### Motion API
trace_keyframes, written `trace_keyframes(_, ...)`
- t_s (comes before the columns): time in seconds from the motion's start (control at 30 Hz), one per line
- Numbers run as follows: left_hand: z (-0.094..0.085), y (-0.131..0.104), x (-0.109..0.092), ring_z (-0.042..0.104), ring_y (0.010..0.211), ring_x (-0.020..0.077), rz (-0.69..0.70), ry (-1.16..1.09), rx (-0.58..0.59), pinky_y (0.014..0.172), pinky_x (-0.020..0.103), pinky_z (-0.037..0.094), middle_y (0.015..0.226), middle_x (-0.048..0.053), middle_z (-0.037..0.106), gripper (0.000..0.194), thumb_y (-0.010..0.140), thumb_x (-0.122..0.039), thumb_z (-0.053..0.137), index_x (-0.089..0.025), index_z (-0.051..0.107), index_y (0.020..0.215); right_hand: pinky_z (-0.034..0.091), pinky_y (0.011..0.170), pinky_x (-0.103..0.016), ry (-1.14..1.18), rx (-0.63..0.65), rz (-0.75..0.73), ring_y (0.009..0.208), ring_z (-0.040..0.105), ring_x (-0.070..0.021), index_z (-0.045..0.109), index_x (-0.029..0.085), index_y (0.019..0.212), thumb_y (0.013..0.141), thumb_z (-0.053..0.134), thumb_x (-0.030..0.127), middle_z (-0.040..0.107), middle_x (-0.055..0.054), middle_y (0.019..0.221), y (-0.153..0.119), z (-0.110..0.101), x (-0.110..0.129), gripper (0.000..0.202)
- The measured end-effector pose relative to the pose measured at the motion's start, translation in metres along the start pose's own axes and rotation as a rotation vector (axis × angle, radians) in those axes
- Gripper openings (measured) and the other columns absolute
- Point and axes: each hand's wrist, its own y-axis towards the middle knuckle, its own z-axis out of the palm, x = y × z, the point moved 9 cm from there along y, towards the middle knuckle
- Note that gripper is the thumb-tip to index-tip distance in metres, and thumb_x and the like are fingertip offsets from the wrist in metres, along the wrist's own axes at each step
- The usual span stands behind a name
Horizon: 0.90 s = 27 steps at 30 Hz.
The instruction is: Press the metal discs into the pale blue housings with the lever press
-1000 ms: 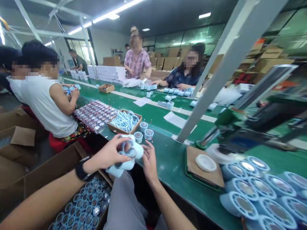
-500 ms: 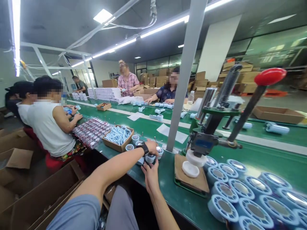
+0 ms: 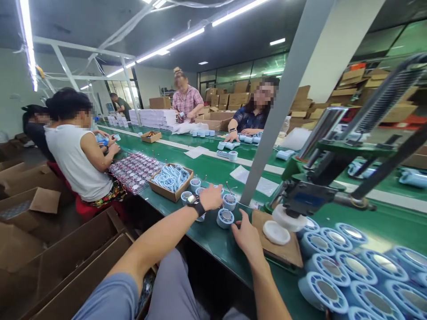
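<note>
My left hand [image 3: 212, 198], with a dark watch at the wrist, reaches over a small group of light-blue round housings. Its fingers point down among them and partly hide one; whether they grip it is unclear. In front of the fingers stands a light-blue housing [image 3: 225, 218] with a metal disc in its middle, touched by neither hand. Behind that one sits another housing [image 3: 229, 202]. To the right, my right hand [image 3: 247, 236] is open over the bench edge, thumb and index finger apart, holding nothing.
Right of my right hand is a lever press [image 3: 310, 191] with a white round pad [image 3: 276, 233] on its base. Many finished-looking housings [image 3: 355, 266] crowd the right side. A box of blue rings [image 3: 171, 180] stands left. A grey post [image 3: 267, 133] rises ahead; co-workers sit around.
My right hand has come away from the housing and moved right, its fingers spreading. The housing now stands free between my hands. My left hand stays over the group; the view has shifted.
</note>
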Motion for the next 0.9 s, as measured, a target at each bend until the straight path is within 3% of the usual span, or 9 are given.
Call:
trace_keyframes(0.07, 0.0, -0.029, 0.013, 0.059, 0.114, 0.0328, 0.006, 0.035, -0.04, 0.097, 0.045, 0.048, 0.124, 0.021, 0.058, 0.037, 0.094, -0.021, 0.049, -0.012, 0.054, 0.129, 0.044, 0.099, -0.043, -0.087, 0.021, -0.056, 0.107, 0.059, -0.0294, 0.042, 0.019, 0.147, 0.074, 0.051, 0.018, 0.057, -0.015, 0.115, 0.002, -0.002, 0.008, 0.073)
trace_keyframes(0.17, 0.014, -0.072, 0.034, 0.054, 0.119, 0.034, -0.019, 0.09, -0.131, 0.097, 0.048, 0.048, 0.129, 0.02, 0.056, 0.039, 0.093, -0.011, 0.041, -0.015, 0.056, 0.129, 0.045, 0.101, -0.037, -0.165, 0.072, -0.145, 0.112, 0.058, -0.0252, 0.042, 0.027, 0.147, 0.069, 0.049, 0.01, 0.045, -0.012, 0.134, 0.001, 0.009, 0.02, 0.08)
trace_keyframes(0.27, 0.03, -0.101, 0.051, 0.052, 0.117, 0.0299, -0.052, 0.089, -0.299, 0.095, 0.044, 0.051, 0.137, 0.014, 0.051, 0.041, 0.092, -0.006, 0.041, -0.021, 0.057, 0.126, 0.046, 0.101, -0.038, -0.218, 0.101, -0.188, 0.112, 0.058, -0.0246, 0.045, 0.028, 0.145, 0.074, 0.052, 0.015, 0.036, -0.011, 0.139, 0.0, 0.024, 0.028, 0.073)
trace_keyframes(0.37, 0.04, -0.116, 0.065, 0.05, 0.115, 0.0263, -0.075, -0.025, -0.415, 0.097, 0.04, 0.05, 0.131, 0.011, 0.052, 0.041, 0.088, -0.004, 0.046, -0.024, 0.059, 0.122, 0.047, 0.101, -0.04, -0.258, 0.094, -0.197, 0.108, 0.06, -0.0244, 0.036, 0.025, 0.15, 0.08, 0.052, 0.023, 0.034, -0.014, 0.14, 0.005, 0.034, 0.03, 0.073)
trace_keyframes(0.47, 0.045, -0.124, 0.075, 0.051, 0.111, 0.0249, -0.07, -0.11, -0.46, 0.097, 0.04, 0.051, 0.122, 0.01, 0.052, 0.054, 0.086, -0.007, 0.052, -0.027, 0.051, 0.136, 0.048, 0.099, -0.041, -0.286, 0.021, -0.166, 0.101, 0.063, -0.025, 0.021, 0.021, 0.156, 0.077, 0.061, 0.032, 0.025, -0.019, 0.146, 0.018, 0.032, 0.022, 0.089)
trace_keyframes(0.57, 0.047, -0.123, 0.076, 0.052, 0.109, 0.0238, -0.038, -0.065, -0.491, 0.095, 0.037, 0.052, 0.118, 0.01, 0.052, 0.061, 0.087, -0.006, 0.049, -0.026, 0.043, 0.145, 0.048, 0.099, -0.042, -0.268, 0.007, -0.211, 0.107, 0.06, -0.0287, 0.023, 0.017, 0.154, 0.066, 0.072, 0.041, 0.029, -0.021, 0.145, 0.038, 0.034, 0.018, 0.104)
trace_keyframes(0.67, 0.048, -0.109, 0.074, 0.052, 0.109, 0.0227, -0.012, 0.027, -0.515, 0.09, 0.032, 0.054, 0.116, 0.01, 0.053, 0.048, 0.092, -0.008, 0.045, -0.024, 0.052, 0.137, 0.042, 0.107, -0.044, -0.264, 0.09, -0.292, 0.124, 0.05, -0.0334, 0.036, 0.012, 0.147, 0.058, 0.075, 0.043, 0.04, -0.02, 0.138, 0.058, 0.05, 0.023, 0.103)
trace_keyframes(0.77, 0.05, -0.094, 0.076, 0.051, 0.107, 0.0223, -0.015, 0.099, -0.539, 0.084, 0.028, 0.054, 0.114, 0.009, 0.054, 0.032, 0.097, -0.017, 0.045, -0.024, 0.059, 0.126, 0.036, 0.112, -0.046, -0.287, 0.154, -0.313, 0.129, 0.044, -0.0359, 0.042, 0.007, 0.143, 0.055, 0.074, 0.045, 0.043, -0.022, 0.137, 0.071, 0.072, 0.032, 0.101)
trace_keyframes(0.9, 0.054, -0.103, 0.077, 0.051, 0.102, 0.0218, 0.011, 0.131, -0.593, 0.081, 0.028, 0.052, 0.116, 0.01, 0.053, 0.028, 0.099, -0.022, 0.043, -0.025, 0.058, 0.123, 0.039, 0.108, -0.047, -0.263, 0.22, -0.316, 0.125, 0.048, -0.0384, 0.041, 0.003, 0.143, 0.052, 0.077, 0.058, 0.044, -0.026, 0.138, 0.071, 0.09, 0.043, 0.112)
